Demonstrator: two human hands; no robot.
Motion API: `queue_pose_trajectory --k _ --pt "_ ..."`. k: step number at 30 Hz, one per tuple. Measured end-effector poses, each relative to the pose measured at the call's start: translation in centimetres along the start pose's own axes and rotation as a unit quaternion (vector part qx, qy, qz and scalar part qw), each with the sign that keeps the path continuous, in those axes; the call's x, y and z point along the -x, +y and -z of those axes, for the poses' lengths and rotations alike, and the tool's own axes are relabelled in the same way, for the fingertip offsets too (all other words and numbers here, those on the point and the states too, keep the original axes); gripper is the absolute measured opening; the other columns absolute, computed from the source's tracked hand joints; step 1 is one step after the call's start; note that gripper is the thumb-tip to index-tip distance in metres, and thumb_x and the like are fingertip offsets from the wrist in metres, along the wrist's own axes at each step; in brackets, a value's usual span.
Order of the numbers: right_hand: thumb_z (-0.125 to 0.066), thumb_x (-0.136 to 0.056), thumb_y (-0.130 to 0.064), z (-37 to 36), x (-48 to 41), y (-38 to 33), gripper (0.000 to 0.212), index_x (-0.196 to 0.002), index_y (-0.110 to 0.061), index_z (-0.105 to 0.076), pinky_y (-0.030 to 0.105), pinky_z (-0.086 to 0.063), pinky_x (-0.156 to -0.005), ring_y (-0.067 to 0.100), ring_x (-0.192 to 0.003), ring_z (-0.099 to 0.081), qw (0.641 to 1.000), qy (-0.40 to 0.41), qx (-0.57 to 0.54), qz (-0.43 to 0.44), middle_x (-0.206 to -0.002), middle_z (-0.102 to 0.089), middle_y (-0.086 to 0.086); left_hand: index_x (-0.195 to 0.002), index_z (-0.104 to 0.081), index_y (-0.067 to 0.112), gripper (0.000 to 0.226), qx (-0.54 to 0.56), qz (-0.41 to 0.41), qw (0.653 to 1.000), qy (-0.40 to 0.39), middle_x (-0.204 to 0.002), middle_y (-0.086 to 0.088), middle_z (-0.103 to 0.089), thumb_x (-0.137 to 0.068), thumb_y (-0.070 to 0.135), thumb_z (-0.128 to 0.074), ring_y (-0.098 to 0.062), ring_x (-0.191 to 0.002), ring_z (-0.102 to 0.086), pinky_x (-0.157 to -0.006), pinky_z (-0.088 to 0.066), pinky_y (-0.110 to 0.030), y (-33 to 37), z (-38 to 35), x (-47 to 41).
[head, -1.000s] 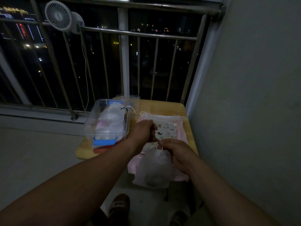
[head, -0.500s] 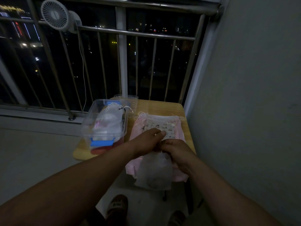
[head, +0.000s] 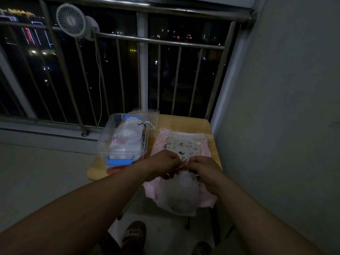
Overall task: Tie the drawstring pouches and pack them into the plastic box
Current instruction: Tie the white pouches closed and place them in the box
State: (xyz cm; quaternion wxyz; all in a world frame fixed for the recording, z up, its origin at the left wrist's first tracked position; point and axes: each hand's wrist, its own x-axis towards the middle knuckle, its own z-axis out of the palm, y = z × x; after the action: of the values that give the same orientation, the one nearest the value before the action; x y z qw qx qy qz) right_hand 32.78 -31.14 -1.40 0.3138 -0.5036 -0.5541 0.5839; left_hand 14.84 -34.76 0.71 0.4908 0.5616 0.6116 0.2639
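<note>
Pouch (head: 179, 194), white mesh: hangs right of plastic box (head: 104, 144), nearer the person. Left hand (head: 163, 162) and right hand (head: 203, 168) each pinch its white drawstring (head: 181, 165) at the neck. White pouches (head: 127, 135) lie inside the box; flat pouch stack (head: 184, 146) just right of it.

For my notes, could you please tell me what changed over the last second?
The left hand drew back to the right hand; both now pinch the white cord of the sheer white drawstring pouch. The clear plastic box and stacked fabric pouches stayed put.
</note>
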Motion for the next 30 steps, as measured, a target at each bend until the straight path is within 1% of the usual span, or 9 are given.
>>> queue_pose_trajectory --k 2,8,12,15,17,19,21,26,30 --pt "-0.074 -0.09 -0.01 0.1 -0.2 0.1 0.008 -0.089 -0.004 -0.079 0.039 -0.06 -0.082 0.027 -0.095 -0.073 1.0 0.004 0.017 0.004 -0.093 -0.078 0.012 -0.102 -0.072 0.012 0.016 -0.014 -0.01 1.0 0.009 -0.1 -0.004 -0.068 -0.099 0.025 -0.063 -0.017 -0.089 -0.061 -0.072 -0.051 -0.025 0.1 0.2 -0.1" --pt "-0.076 -0.089 -0.01 0.5 -0.1 -0.2 0.008 -0.083 -0.012 -0.08 0.032 -0.056 -0.074 0.022 -0.089 -0.072 1.0 -0.012 0.024 0.006 -0.091 -0.079 0.009 -0.103 -0.071 0.002 0.018 -0.016 -0.056 0.998 0.024 -0.115 -0.006 -0.07 -0.095 0.017 -0.07 -0.014 -0.105 -0.062 -0.087 -0.054 -0.024 -0.1 0.0 -0.1" --pt "-0.073 -0.093 -0.011 0.9 0.5 -0.4 0.007 -0.089 -0.008 -0.078 0.027 -0.055 -0.075 0.02 -0.095 -0.072 0.999 -0.044 0.005 0.004 -0.099 -0.078 0.01 -0.106 -0.069 0.01 0.016 -0.021 -0.072 0.997 0.016 -0.114 0.0 -0.068 -0.095 0.023 -0.07 -0.02 -0.111 -0.062 -0.095 -0.058 -0.038 -0.8 -0.2 0.1" --pt "-0.069 -0.096 -0.012 0.9 0.8 -0.4 0.009 -0.093 -0.01 -0.077 0.022 -0.054 -0.07 0.015 -0.094 -0.072 0.998 -0.068 0.004 0.004 -0.1 -0.078 0.006 -0.108 -0.067 0.016 0.017 -0.029 -0.078 0.996 0.018 -0.11 -0.002 -0.069 -0.096 0.028 -0.07 -0.025 -0.108 -0.064 -0.095 -0.057 -0.043 -1.3 -0.4 0.3" --pt "-0.067 -0.097 -0.012 0.8 0.6 -0.2 0.011 -0.092 -0.012 -0.078 0.025 -0.056 -0.072 0.017 -0.096 -0.072 0.997 -0.075 0.007 0.01 -0.099 -0.078 0.007 -0.107 -0.068 0.016 0.017 -0.013 -0.078 0.996 0.028 -0.109 0.0 -0.069 -0.096 0.028 -0.07 -0.022 -0.108 -0.064 -0.092 -0.057 -0.037 -1.6 -0.6 0.2" --pt "-0.067 -0.097 -0.011 0.6 0.4 0.0 0.012 -0.093 -0.01 -0.078 0.034 -0.06 -0.084 0.021 -0.1 -0.071 0.997 -0.07 0.016 0.017 -0.102 -0.078 0.011 -0.105 -0.07 0.014 0.016 0.012 -0.069 0.997 0.036 -0.109 0.005 -0.069 -0.095 0.027 -0.072 -0.017 -0.11 -0.062 -0.091 -0.054 -0.03 -2.1 -0.9 0.1" --pt "-0.067 -0.096 -0.011 0.5 0.3 0.2 0.011 -0.094 -0.01 -0.079 0.037 -0.057 -0.092 0.022 -0.103 -0.071 0.997 -0.061 0.043 0.03 -0.103 -0.078 0.011 -0.102 -0.071 0.015 0.016 0.016 -0.054 0.998 0.038 -0.108 0.004 -0.071 -0.094 0.028 -0.072 -0.017 -0.11 -0.063 -0.094 -0.055 -0.033 -2.6 -1.2 -0.3" --pt "-0.069 -0.096 -0.015 -0.1 0.5 0.2 0.014 -0.087 -0.018 -0.079 0.021 -0.049 -0.078 0.01 -0.096 -0.07 0.988 -0.028 0.121 0.097 -0.092 -0.078 -0.002 -0.089 -0.069 0.016 0.014 0.012 -0.042 0.998 0.038 -0.085 0.0 -0.068 -0.097 0.027 -0.069 -0.012 -0.079 -0.062 -0.072 -0.051 -0.027 -2.8 -1.6 -0.4" --pt "-0.068 -0.096 -0.015 -0.3 0.2 0.4 0.013 -0.088 -0.019 -0.077 0.021 -0.049 -0.078 0.006 -0.09 -0.069 0.974 -0.001 0.179 0.138 -0.089 -0.076 -0.005 -0.087 -0.065 0.014 0.015 0.033 -0.055 0.997 0.042 -0.091 -0.007 -0.069 -0.098 0.024 -0.067 -0.017 -0.081 -0.063 -0.071 -0.054 -0.027 -2.8 -1.9 -0.3"
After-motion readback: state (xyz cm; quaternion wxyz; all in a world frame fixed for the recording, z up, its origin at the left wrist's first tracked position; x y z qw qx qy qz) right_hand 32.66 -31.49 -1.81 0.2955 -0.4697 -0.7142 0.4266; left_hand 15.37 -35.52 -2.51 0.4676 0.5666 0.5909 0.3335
